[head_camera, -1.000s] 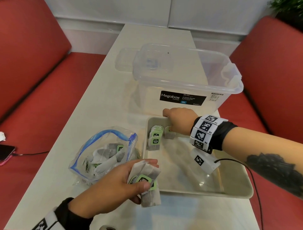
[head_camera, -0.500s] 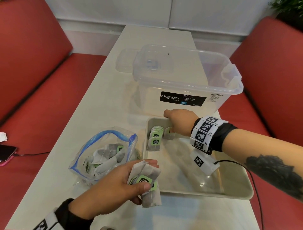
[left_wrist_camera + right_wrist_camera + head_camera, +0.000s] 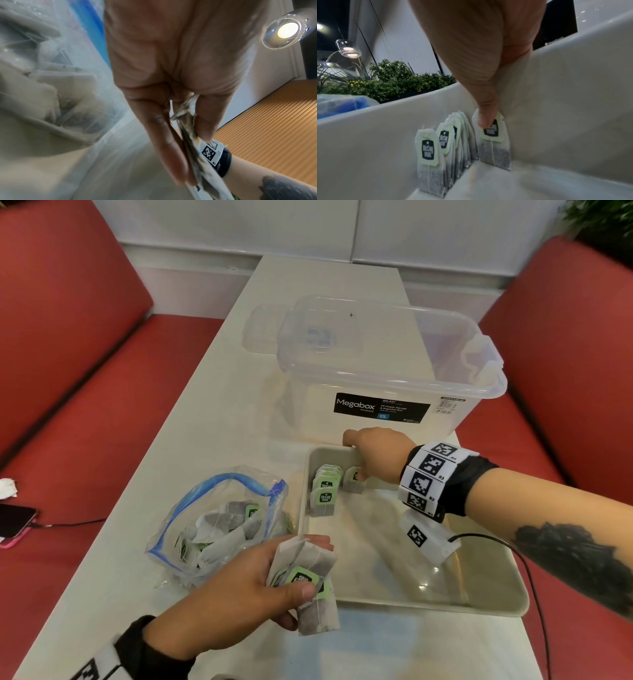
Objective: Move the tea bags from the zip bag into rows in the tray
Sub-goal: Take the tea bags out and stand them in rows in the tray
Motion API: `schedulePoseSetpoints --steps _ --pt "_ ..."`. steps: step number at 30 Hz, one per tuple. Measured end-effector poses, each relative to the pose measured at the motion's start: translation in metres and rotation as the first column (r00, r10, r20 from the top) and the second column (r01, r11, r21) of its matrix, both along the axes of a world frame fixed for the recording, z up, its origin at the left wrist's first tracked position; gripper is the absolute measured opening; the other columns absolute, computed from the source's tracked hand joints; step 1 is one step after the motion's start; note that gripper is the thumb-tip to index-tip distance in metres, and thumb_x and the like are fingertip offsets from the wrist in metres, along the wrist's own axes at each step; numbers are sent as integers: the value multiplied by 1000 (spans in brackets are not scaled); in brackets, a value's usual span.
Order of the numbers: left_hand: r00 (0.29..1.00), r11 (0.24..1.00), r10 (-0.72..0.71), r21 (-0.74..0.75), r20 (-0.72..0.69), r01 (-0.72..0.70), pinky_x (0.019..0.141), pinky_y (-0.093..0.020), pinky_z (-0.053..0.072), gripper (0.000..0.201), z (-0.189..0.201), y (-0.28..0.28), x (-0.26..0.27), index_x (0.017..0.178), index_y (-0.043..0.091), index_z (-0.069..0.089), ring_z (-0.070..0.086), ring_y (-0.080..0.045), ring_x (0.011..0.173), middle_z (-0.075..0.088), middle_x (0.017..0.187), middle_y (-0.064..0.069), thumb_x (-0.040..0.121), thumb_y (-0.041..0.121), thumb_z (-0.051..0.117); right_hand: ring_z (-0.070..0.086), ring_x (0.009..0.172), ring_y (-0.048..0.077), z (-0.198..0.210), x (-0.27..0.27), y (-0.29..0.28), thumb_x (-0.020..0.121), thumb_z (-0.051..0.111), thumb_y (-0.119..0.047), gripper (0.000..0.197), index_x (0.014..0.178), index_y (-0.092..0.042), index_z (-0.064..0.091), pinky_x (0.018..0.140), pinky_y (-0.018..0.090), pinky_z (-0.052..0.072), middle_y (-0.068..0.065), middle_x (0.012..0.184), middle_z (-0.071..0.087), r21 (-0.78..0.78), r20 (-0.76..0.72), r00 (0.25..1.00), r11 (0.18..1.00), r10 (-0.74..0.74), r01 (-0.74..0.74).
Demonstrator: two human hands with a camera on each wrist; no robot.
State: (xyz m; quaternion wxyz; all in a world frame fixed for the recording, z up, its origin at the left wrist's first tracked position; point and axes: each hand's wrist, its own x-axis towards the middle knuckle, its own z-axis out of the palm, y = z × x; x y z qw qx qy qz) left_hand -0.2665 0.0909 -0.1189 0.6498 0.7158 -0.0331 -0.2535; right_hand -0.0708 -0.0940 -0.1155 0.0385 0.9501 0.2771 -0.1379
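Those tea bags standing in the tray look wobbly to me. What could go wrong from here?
The right hand props a single tea bag upright against the tray wall; let go carelessly, it might tip over. The standing row beside it leans bag on bag, so a nudge could topple it. The left hand holds a loose bundle of tea bags; one could slip out.

Glossy tray (image 3: 428,604), clear plastic zip bag (image 3: 212,494)

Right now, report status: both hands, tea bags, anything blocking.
Left hand grips spare tea bags beside tray. Right hand sets one bag upright at far wall, starting second row beside first row. Nothing blocking.
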Motion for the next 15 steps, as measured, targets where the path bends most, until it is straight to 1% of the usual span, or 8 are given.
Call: schedulePoseSetpoints --steps 3,5,7,9,11,13,14,15 --pt "1000 1000 18 -6 4 -18 71 -35 58 35 2 -1 0 112 39 64 67 -15 87 69 97 13 80 23 64 56 90 27 0 0 -1 80 71 -19 46 119 -15 46 67 31 37 7 105 60 12 4 1000 1000 -2 2" --pt "999 999 36 -8 11 -36 72 -36 58 32 4 -2 0 114 32 64 68 -15 87 69 100 13 85 18 65 56 90 27 0 0 -2 80 71 -19 45 118 -15 47 67 30 37 8 105 60 23 2 1000 1000 -9 9" --pt "997 997 70 -24 19 -70 69 -33 58 31 6 -3 1 115 25 63 68 -16 84 70 99 5 85 18 66 56 90 26 1 1 -2 79 72 -21 48 119 -16 46 68 30 38 7 107 60 26 -8 1000 999 -24 25" --pt "990 988 141 -70 26 -139 65 -29 57 34 8 -3 1 113 20 65 69 -16 82 71 97 -1 79 22 65 56 95 26 5 0 -3 77 74 -24 54 122 -17 46 70 30 39 6 111 58 34 -11 999 999 -36 36" --pt "970 961 242 -142 5 -239 64 -28 56 37 7 -3 3 111 17 65 69 -19 84 71 100 -5 75 23 63 54 103 26 14 -3 -2 77 74 -28 56 124 -17 46 75 31 41 5 117 55 64 30 999 998 -16 14" --pt "934 913 357 -203 -24 -354 61 -26 55 34 7 -3 6 108 15 66 70 -22 84 71 103 -8 76 23 68 52 106 24 28 -13 0 80 70 -29 48 122 -18 50 82 33 43 2 117 54 135 103 994 990 35 -49" --pt "914 888 404 -226 -33 -401 59 -25 55 33 7 -3 8 109 13 65 70 -23 82 71 104 -10 78 21 71 52 103 21 37 -20 3 82 67 -29 41 119 -18 52 84 33 43 1 114 56 201 124 990 976 60 -84" --pt "898 867 439 -244 -36 -434 59 -25 55 34 8 -4 10 110 11 63 69 -25 80 71 103 -12 78 20 70 54 97 18 46 -29 6 84 65 -29 34 114 -18 55 82 31 44 -1 107 58 281 121 989 953 81 -112"
